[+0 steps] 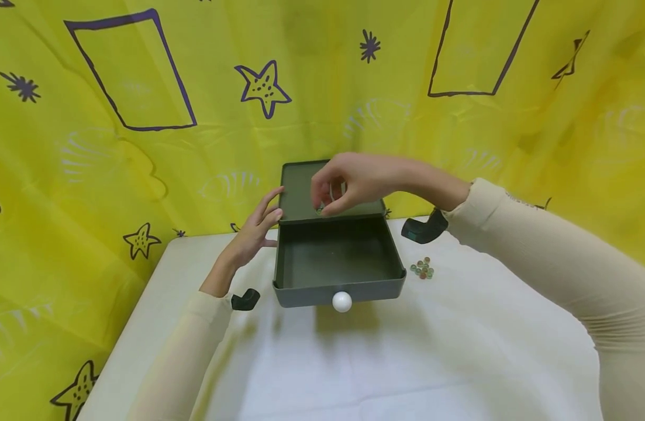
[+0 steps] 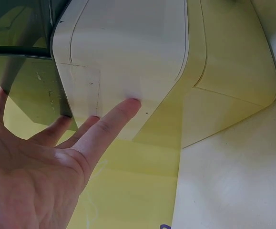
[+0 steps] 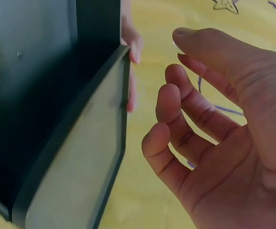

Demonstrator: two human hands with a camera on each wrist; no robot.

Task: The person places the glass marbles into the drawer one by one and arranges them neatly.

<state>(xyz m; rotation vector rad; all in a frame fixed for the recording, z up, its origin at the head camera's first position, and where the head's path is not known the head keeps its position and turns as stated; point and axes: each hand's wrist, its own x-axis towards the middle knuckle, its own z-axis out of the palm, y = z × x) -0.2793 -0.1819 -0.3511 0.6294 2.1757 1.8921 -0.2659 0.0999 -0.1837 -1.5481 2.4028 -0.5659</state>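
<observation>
A dark green-grey drawer unit (image 1: 301,181) stands with its drawer (image 1: 338,295) pulled out toward me; a round white knob (image 1: 342,302) sits on the drawer front. My left hand (image 1: 252,234) rests along the unit's left side, and in the left wrist view its fairly straight fingers (image 2: 123,112) touch the pale side wall (image 2: 128,52). Over the top of the unit hovers my right hand (image 1: 348,181), pinching a small glass marble (image 1: 319,209) between thumb and fingertips. In the right wrist view the thumb mostly hides the marble, and the other fingers (image 3: 168,102) are loosely bent.
To the right of the drawer, several green and reddish marbles (image 1: 422,269) lie grouped on the white tabletop (image 1: 459,351). A yellow curtain (image 1: 322,70) with dark star drawings hangs right behind the unit. Each wrist carries a black camera mount (image 1: 424,228).
</observation>
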